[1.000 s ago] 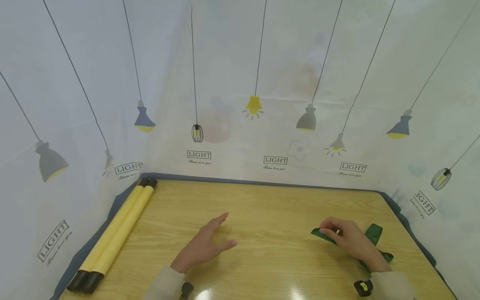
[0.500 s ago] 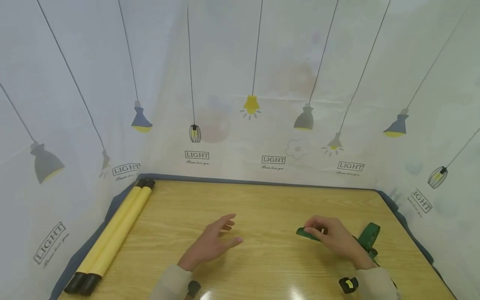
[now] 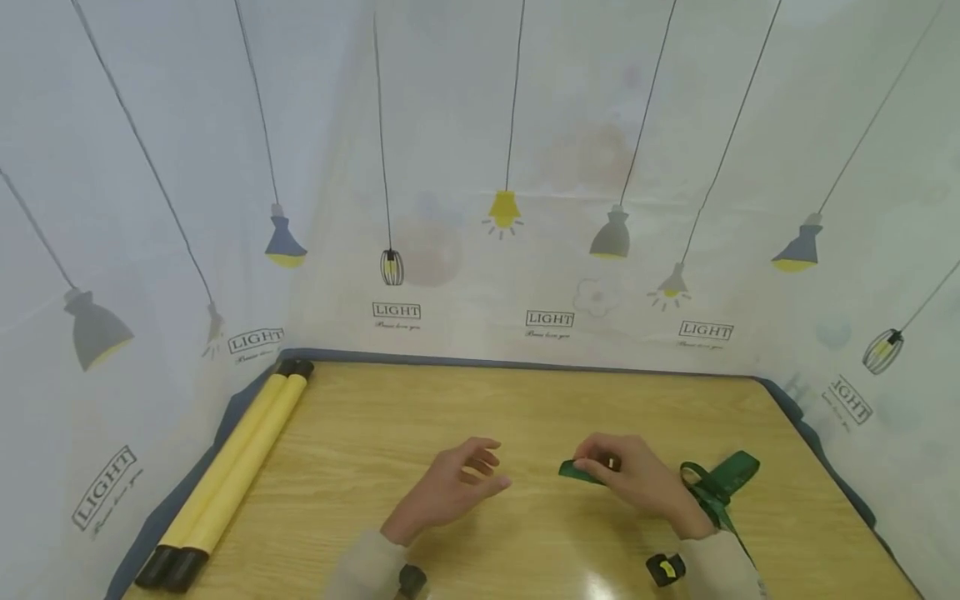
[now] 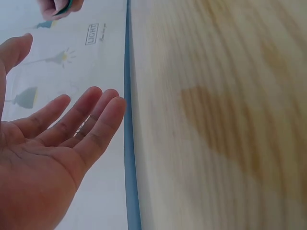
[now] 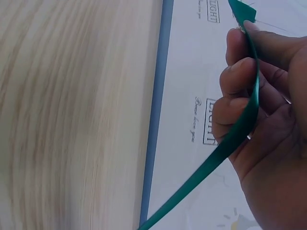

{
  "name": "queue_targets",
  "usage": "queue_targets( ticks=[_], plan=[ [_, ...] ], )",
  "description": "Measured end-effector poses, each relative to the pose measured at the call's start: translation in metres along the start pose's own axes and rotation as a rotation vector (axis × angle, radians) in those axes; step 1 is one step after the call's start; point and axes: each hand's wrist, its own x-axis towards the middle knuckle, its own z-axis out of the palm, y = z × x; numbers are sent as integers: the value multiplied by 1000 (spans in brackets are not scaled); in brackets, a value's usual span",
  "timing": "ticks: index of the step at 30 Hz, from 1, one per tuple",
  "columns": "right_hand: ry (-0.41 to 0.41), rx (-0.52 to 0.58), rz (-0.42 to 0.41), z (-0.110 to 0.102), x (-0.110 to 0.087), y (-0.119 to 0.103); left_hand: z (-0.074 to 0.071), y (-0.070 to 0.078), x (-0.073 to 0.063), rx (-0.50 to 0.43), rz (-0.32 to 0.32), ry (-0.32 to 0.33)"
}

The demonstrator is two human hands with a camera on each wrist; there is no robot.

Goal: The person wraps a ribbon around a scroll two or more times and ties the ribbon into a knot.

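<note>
Above a wood-grain counter [image 3: 465, 400], I have my right hand [image 3: 641, 475] pinching a green ribbon [image 5: 231, 139] near its tip between thumb and forefinger, while more of it lies looped on the counter beside the wrist. My left hand [image 3: 450, 487], its fingers loosely spread and holding nothing, hovers near the tip. Two yellow tubes [image 3: 243, 467] line the left edge.
</note>
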Motion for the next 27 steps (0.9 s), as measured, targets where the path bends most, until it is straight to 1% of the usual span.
queue_targets(
  ticks=[5,8,13,15,19,22,27],
  plan=[
    [-9,24,-77,11,8,-8,10,5,4,-15,44,9],
    [-18,41,-108,18,11,-12,16,10,7,-30,55,6],
    [-51,72,-101,28,13,-18,26,16,12,-23,63,8],
    [-65,71,-85,30,13,-20,30,18,13,-15,67,13],
    [-82,72,-55,33,13,-22,34,21,15,-9,102,21],
    [-86,63,-50,34,13,-23,36,22,15,-29,123,14],
    [-99,66,-49,37,12,-22,38,24,15,-79,125,-1]
  ],
)
